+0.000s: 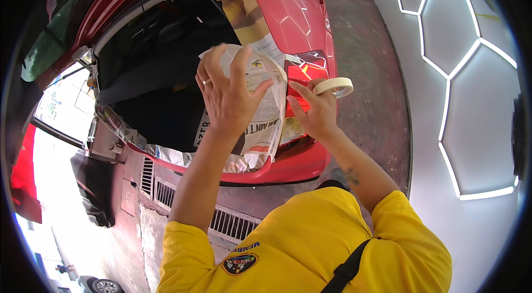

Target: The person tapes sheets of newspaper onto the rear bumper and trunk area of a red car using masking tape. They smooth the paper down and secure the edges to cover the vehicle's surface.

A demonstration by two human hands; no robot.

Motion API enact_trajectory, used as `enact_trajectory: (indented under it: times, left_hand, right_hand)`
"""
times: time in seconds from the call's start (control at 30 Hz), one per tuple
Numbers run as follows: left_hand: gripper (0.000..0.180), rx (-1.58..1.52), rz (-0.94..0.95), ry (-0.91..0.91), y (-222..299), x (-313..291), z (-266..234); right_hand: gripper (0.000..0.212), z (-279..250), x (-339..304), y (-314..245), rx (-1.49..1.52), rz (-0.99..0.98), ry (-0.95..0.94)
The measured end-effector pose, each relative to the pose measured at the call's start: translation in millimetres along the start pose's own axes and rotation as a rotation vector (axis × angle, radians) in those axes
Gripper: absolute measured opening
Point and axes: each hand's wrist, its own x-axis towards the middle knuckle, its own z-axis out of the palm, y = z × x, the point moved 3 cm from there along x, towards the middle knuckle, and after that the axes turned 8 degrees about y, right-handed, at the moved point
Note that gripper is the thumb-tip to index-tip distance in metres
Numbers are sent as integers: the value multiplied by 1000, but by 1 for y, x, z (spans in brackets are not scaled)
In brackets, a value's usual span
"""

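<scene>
My left hand (230, 90) is raised over a newspaper sheet (265, 118) at the rear corner of a red car, its fingers spread and slightly blurred. Whether its fingertips touch the paper is hard to tell. A roll of masking tape (342, 82) is held in my right hand (317, 113), hooked by the fingers. The thumb and forefinger of that hand reach toward the paper's right edge, beside the red tail light (305, 74). A pale strip of tape (283, 99) appears to run along this edge.
The car's tailgate (100, 21) stands raised, with the dark boot (160, 71) exposed. More newspaper (172, 155) lines the lower opening, and brown paper (239, 7) covers the far side. Floor grates (235, 223) lie behind the car. On the right is a wall (449, 38) with hexagonal lights.
</scene>
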Motion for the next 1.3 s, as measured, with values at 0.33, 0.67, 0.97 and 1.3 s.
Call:
enact_trajectory:
  times: [0.33,0.67,0.97,1.3]
  left_hand:
    - [62,-120,108,-563,-7,96,44]
    - [15,-317,124,-604,-24,114,85]
    - [19,-425,205,-615,-25,121,111]
    - [21,-448,45,-769,-39,116,116]
  right_hand:
    - [37,6,14,6,10,-150,-22]
    - [42,15,15,18,18,-185,28]
    - [47,19,18,-3,-134,-33,22]
    - [51,23,31,-16,-258,202,-137]
